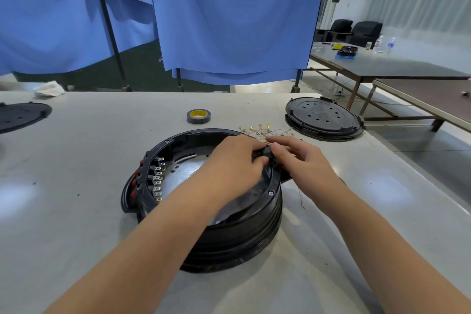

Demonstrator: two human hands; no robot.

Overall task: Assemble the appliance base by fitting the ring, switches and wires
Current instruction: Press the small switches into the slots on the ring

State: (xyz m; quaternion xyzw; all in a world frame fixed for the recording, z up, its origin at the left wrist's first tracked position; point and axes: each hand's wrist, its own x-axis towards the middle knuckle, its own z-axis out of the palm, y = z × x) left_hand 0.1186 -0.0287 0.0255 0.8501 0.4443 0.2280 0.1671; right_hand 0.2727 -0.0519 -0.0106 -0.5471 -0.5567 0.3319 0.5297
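My left hand (235, 160) and right hand (297, 158) met at the far right rim of the appliance base (216, 211), both pinching a small black switch part (265, 154) between curled fingers. The base sat on the grey table (76, 186) just in front of me, with a row of switches (155, 178) already fitted along its left inner wall. Loose wires with gold terminals (265, 131) lay just beyond my hands. Farther back lay a tape roll (198, 116) and a black round cover (322, 118).
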